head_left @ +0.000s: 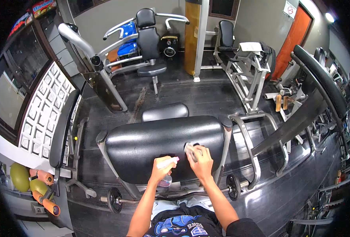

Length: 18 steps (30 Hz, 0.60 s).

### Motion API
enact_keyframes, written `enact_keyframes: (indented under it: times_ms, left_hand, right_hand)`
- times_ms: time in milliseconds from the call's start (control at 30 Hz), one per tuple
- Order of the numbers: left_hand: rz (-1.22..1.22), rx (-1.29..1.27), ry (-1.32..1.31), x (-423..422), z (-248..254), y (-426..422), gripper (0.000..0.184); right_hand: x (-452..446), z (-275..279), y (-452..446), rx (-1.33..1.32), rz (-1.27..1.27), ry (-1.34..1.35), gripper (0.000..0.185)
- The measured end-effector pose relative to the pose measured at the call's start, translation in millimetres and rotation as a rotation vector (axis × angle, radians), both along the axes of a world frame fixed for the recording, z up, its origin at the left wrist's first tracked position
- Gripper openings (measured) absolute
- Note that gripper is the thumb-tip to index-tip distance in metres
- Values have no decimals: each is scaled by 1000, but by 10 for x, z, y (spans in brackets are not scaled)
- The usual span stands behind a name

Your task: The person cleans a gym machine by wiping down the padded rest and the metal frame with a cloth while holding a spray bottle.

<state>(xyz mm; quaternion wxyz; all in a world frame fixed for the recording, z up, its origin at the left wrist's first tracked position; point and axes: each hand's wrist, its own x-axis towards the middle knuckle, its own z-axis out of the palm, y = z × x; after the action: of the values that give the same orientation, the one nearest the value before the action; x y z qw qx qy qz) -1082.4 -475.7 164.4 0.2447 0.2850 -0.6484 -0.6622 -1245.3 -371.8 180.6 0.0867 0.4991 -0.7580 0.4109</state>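
Note:
A wide black padded bench [143, 158] spans the middle of the view, its surface glossy under the lights. My left hand [160, 170] is closed around a spray bottle [165, 181] with a white and pink nozzle and a see-through body, held over the near side of the pad. Further right, my right hand [200, 161] grips a light-coloured cloth [188, 148] against or just above the pad. Its palm side is hidden. A smaller black pad [165, 112] sits beyond the bench.
A curved barbell with a plate [233, 187] lies between me and the bench. Beyond stands a seated machine [149, 43]; a metal-framed machine [246, 75] is at back right. A tall black pad [64, 130] and green balls [20, 176] are left, an inclined bench [321, 79] right.

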Motion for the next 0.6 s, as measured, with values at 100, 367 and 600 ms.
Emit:
enact_keyframes:
  times_ms: [100, 367, 600]
  left_hand:
    - [7, 30, -10, -6, 22, 16, 11]
    - [-23, 4, 14, -10, -43, -27, 14]
    - [33, 10, -33, -30, 9, 11, 12]
  right_hand:
    - [3, 55, -110, -78, -80, -30, 31]
    - [11, -223, 352, 59, 70, -78, 26]
    - [-231, 169, -76, -72, -123, -125, 27]
